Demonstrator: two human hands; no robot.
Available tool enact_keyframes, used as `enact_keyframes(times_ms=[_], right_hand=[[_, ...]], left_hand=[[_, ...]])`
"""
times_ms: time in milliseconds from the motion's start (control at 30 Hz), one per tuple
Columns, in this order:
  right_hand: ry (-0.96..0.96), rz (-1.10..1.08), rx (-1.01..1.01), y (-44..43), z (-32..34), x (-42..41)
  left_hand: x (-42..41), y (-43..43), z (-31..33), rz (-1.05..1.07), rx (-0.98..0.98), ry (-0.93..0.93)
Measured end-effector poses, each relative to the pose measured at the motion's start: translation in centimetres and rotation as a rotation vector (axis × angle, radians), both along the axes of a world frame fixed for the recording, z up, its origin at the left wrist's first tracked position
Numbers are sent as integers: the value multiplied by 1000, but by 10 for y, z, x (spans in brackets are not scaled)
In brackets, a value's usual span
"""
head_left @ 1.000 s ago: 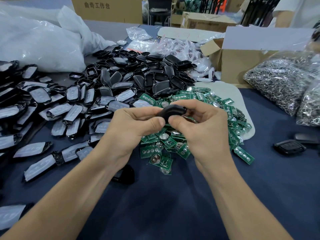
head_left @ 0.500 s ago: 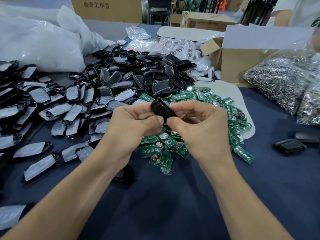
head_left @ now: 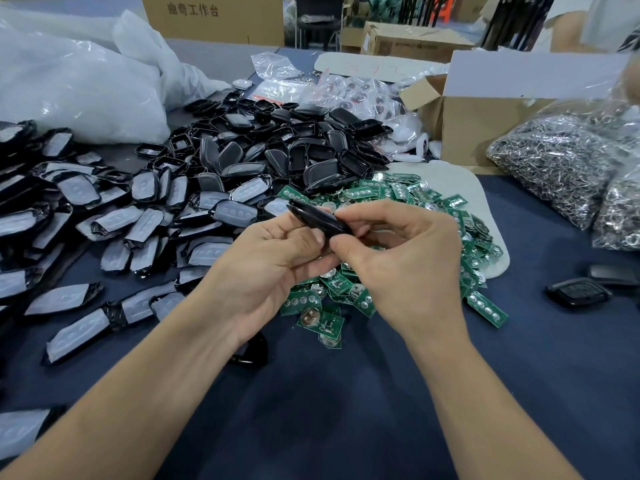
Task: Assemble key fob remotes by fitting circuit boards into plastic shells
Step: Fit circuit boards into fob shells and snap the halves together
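1 fob (head_left: 319, 218) tipped leftward, left hand (head_left: 273, 268), right hand (head_left: 405, 268) gripping

Both forearms enter from the near edge and converge at centre. My left hand (head_left: 273, 258): fingers curled behind the black shell (head_left: 318, 218), thumb pressed on its near side. My right hand (head_left: 405, 258): back facing me, thumb and forefinger pinching the shell's right end.

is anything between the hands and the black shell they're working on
Nothing visible does. The left hand and the right hand both hold the black shell directly, above the pile of green circuit boards.
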State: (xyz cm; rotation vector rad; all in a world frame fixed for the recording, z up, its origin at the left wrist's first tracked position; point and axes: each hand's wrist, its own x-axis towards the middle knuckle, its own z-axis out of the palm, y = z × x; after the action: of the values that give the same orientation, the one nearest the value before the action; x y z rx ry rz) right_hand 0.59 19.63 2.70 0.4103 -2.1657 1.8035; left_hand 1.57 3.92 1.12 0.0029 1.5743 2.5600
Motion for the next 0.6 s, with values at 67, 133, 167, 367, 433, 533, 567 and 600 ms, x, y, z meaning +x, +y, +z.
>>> enact_keyframes(times_ms=[67,133,167,367,433,533,567,600], right_hand=[[-5,-12,2,0,0,1],[-1,-45,4,-1,1,2],[3,-64,9,-1,1,2],[117,-124,199,-1,-3,3],[129,-117,230,-2,-3,4],[4,-30,75,-2,0,2],[-39,3,7,-2,0,1],[-64,36,-46,-2,0,0]], left_hand=[[1,0,0,-8,14,-6],[2,2,0,9,4,5],[2,3,0,49,-41,36],[8,-7,6,398,-891,568],[9,-8,7,428,-894,566],[8,-6,9,420,-738,500],[8,-5,10,417,-691,478],[8,-5,11,415,-662,463]])
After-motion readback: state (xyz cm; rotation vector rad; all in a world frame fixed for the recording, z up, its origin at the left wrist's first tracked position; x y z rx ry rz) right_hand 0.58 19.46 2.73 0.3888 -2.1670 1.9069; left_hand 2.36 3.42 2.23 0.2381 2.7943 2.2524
